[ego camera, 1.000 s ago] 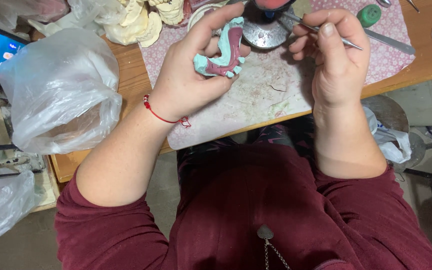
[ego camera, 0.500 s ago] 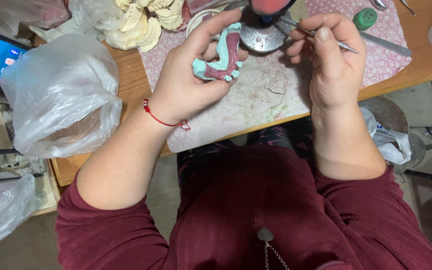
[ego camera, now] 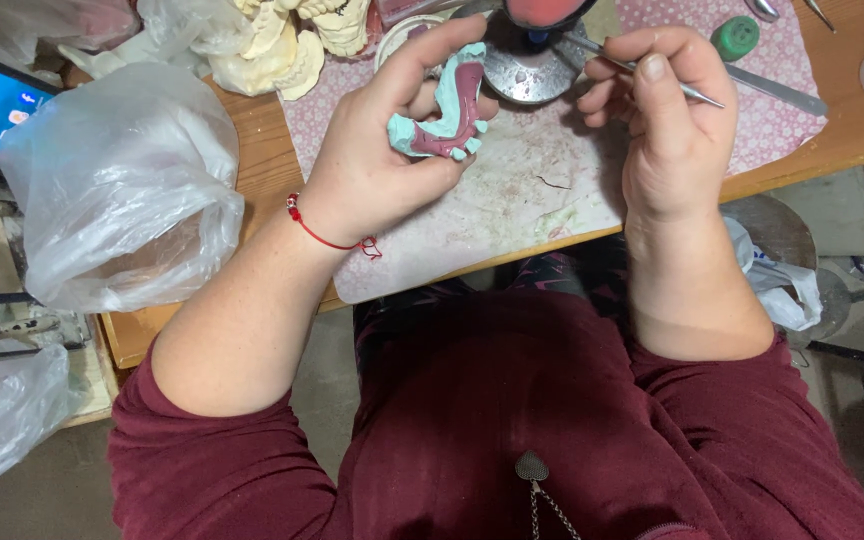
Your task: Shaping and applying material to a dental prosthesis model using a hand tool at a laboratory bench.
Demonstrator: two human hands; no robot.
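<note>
Looking down from the head camera, the left hand (ego camera: 382,170) has turned the teal dental model (ego camera: 444,115) with its dark pink wax ridge a little flatter than half a second ago, fingers clamped round it above the pink patterned mat (ego camera: 512,200), while the right hand (ego camera: 667,130) has slid its thin metal tool (ego camera: 642,72) slightly inward, fingers pinched together on it. Around them on the table (ego camera: 262,170) sit a crumpled clear plastic bag (ego camera: 122,190), pale plaster casts (ego camera: 272,45), a round metal dish (ego camera: 527,70) just behind the model, and a green cap (ego camera: 734,37).
</note>
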